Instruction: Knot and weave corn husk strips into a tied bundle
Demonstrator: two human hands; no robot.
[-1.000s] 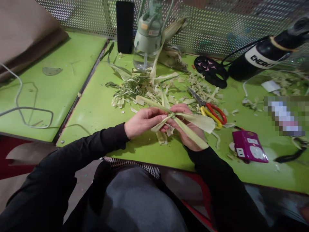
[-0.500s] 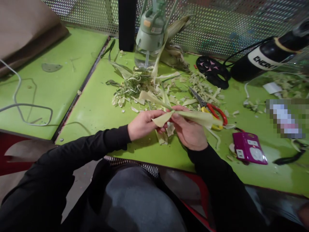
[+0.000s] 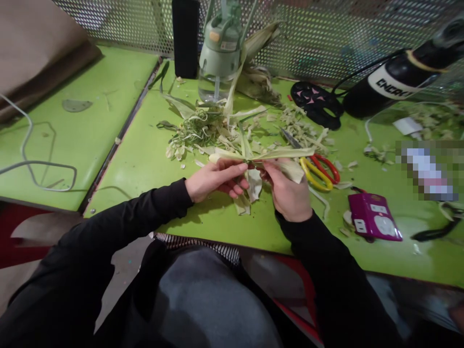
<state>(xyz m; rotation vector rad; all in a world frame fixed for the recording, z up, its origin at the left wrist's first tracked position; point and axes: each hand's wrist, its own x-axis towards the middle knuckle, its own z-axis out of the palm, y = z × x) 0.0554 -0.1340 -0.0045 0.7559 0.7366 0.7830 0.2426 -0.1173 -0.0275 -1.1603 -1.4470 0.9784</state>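
Note:
A bundle of pale green corn husk strips (image 3: 281, 153) is held between my two hands above the green table (image 3: 123, 193). My left hand (image 3: 217, 180) grips it from the left, thumb pointing right along its lower side. My right hand (image 3: 290, 191) pinches it from the right, with a wide husk piece lying over its fingers. A pale flap (image 3: 254, 183) hangs down between the hands. Scissors with red and yellow handles (image 3: 319, 171) lie just beyond my right hand. Behind the hands is a pile of shredded husk (image 3: 203, 126).
A green water bottle (image 3: 219, 58), a black upright object (image 3: 185, 38) and husks (image 3: 257, 82) stand or lie at the back. To the right are a black bottle (image 3: 384, 82), a black gadget (image 3: 315, 101) and a purple socket box (image 3: 375, 217). A white cable (image 3: 27, 140) lies left.
The husk bundle has been turned: its strips now spread more level to both sides, and a flap hangs below. The left fingers have loosened and shifted slightly left.

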